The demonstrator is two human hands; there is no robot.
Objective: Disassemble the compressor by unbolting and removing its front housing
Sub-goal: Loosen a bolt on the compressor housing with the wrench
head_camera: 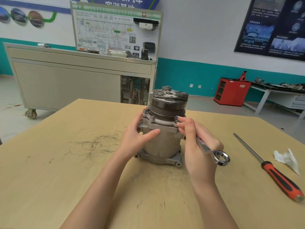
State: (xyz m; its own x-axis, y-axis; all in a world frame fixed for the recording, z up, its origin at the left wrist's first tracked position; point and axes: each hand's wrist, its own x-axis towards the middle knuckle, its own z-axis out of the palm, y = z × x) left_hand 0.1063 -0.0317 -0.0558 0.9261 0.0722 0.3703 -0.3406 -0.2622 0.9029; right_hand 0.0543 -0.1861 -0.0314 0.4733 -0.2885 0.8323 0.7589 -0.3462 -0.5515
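— What's nearest?
— Two bare forearms over a light wooden table (79, 182). Dark circular scuff marks (94, 144) lie left of the work.

— And the hands?
— The left hand (135, 138) grips the compressor (161, 144). Its thumb lies flat across the flange and its fingers wrap round the far left side, hiding that edge. The right hand (198, 146) holds a combination wrench (209, 150) in its curled lower fingers. The ring end sticks out toward the person, and the other end is hidden behind the hand. Its thumb and forefinger tips touch the flange's right corner, where a bolt head barely shows.

— Where does the compressor sit?
— Upright at mid-table between both hands, its mounting lugs on the tabletop. The front housing (158, 124) sits on the body under the grooved pulley (166, 106). Two bolts (152, 118) are visible on its left rim. The right hand covers the body's right side.

— Anything else on the table?
— A flat-blade screwdriver (272, 171) with a red-and-black handle lies well to the right. A crumpled white tissue (287, 158) is just beside it.

— Farther off?
— A grey training cart (66, 80) on casters carries a wiring-diagram board (115, 30). To the right, a red cabinet (231, 91) stands beside a white workbench (264, 92) strewn with parts. A dark poster (272, 25) hangs above.
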